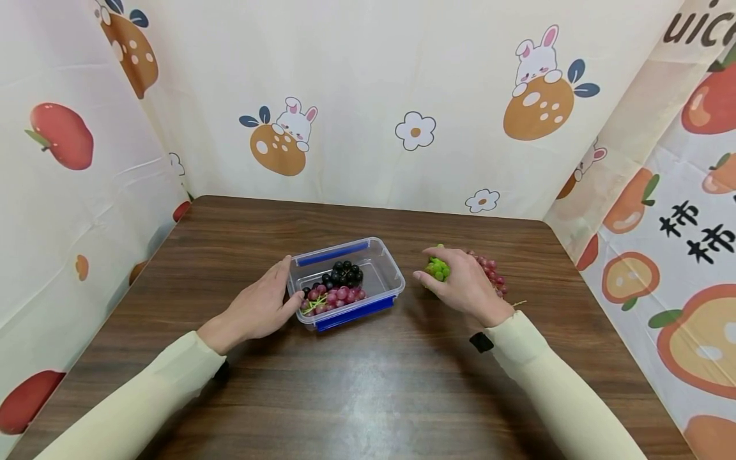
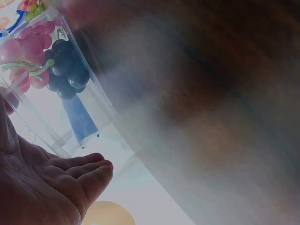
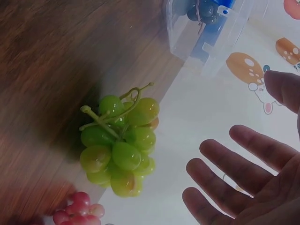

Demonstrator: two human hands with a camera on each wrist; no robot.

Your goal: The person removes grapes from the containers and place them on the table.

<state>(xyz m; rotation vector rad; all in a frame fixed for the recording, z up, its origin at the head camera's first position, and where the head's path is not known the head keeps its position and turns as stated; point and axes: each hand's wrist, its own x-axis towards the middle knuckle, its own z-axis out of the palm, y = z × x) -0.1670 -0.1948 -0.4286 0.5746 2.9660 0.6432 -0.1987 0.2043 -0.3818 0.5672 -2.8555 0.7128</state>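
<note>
A clear plastic container [image 1: 376, 271] with blue clips stands on the table, holding a bunch of black grapes [image 1: 347, 273] and a bunch of red grapes [image 1: 339, 296]. My left hand [image 1: 259, 303] rests against its left end, fingers straight. To the right, my right hand [image 1: 462, 284] hovers over a bunch of green grapes [image 1: 438, 269], partly covering it in the head view. In the right wrist view the green grapes [image 3: 119, 150] lie apart from the spread fingers, stem showing. Another bunch of red grapes [image 1: 491, 271] lies just beyond the right hand.
The brown wooden table [image 1: 356, 390] carries all of this. Behind it hangs a patterned curtain [image 1: 368, 76], with more printed cloth [image 1: 661, 268] along the right side and the left.
</note>
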